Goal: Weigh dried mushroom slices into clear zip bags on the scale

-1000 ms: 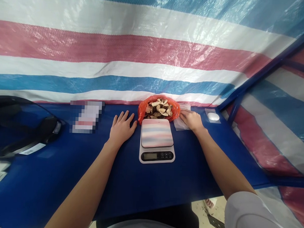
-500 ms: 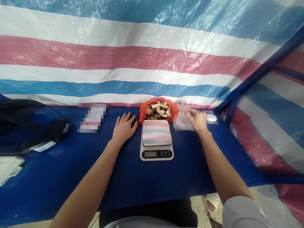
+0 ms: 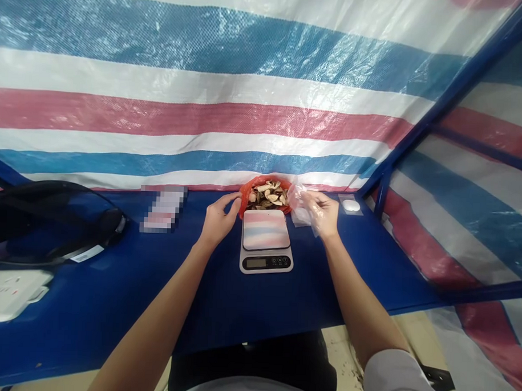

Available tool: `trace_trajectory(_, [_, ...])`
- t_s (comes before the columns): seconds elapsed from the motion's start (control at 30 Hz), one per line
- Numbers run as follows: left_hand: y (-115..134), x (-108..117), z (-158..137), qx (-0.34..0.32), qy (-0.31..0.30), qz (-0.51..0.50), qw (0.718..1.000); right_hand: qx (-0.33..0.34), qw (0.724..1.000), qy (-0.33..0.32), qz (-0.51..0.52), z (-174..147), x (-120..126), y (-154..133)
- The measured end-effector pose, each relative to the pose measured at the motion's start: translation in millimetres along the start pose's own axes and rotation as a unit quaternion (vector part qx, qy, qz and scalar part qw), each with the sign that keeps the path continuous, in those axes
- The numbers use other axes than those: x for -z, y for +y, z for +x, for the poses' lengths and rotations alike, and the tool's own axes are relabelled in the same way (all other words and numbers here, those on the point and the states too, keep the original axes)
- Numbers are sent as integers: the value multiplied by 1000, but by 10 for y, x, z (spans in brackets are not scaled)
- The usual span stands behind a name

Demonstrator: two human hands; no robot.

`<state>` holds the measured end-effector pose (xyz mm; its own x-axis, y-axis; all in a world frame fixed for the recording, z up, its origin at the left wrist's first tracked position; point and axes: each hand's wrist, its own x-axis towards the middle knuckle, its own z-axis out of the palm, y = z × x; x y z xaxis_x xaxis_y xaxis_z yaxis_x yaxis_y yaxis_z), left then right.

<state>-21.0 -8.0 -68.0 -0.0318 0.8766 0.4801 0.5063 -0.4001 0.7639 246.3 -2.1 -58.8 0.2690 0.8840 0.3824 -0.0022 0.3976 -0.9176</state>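
My right hand (image 3: pixel 324 215) is closed on a thin clear plastic bag (image 3: pixel 301 196), lifted off the table at the right side of a red plastic bag (image 3: pixel 245 196). Pale, dried-looking slices (image 3: pixel 269 193) with dark edges fill the red bag, whose mouth is open. At its left rim is my left hand (image 3: pixel 219 220), fingers bent and thumb apart; its fingertips reach the rim, and I see no clear grip. A white kitchen scale (image 3: pixel 266 261) with a shiny top plate stands in front of the red bag. More clear plastic (image 3: pixel 302 218) lies below the lifted bag.
A white oval object (image 3: pixel 351 205) lies on a clear packet at the back right. To the left are a blurred-out paper (image 3: pixel 163 209), a black strapped item (image 3: pixel 110 221) and a white power strip (image 3: pixel 15 292). Striped sheeting (image 3: pixel 203 119) hangs behind the blue table (image 3: pixel 124 293).
My right hand has lifted a clear bag and brought it left toward the red bag. My left hand has risen from lying flat and bent its fingers at the red bag's rim.
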Motion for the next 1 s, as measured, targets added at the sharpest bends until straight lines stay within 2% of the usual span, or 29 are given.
trace_trajectory(0.17, [215,-187,12,63,-37,-192,979,-80,982,-82,149,-169,-417,-85])
trace_trajectory(0.3, [167,-285,-42,155,-37,-316,935,-137,968,-99,187,-250,-624,-90])
trace_trajectory(0.4, [141,-285,-85,199,-53,-372,905,-169,960,-107,196,-279,-671,-47])
trace_trajectory(0.57, [208,-202,-109,222,-102,-441,863,-162,965,-95,185,-274,-672,22])
trace_trajectory(0.7, [220,-167,-95,259,-95,-465,841,-169,967,-82,173,-263,-676,29])
trace_trajectory(0.83, [198,-135,-54,275,-57,-472,836,-166,966,-103,170,-263,-660,25])
trace_trajectory(1.0, [219,-29,45,255,-9,-436,863,-182,962,-127,156,-188,-592,15])
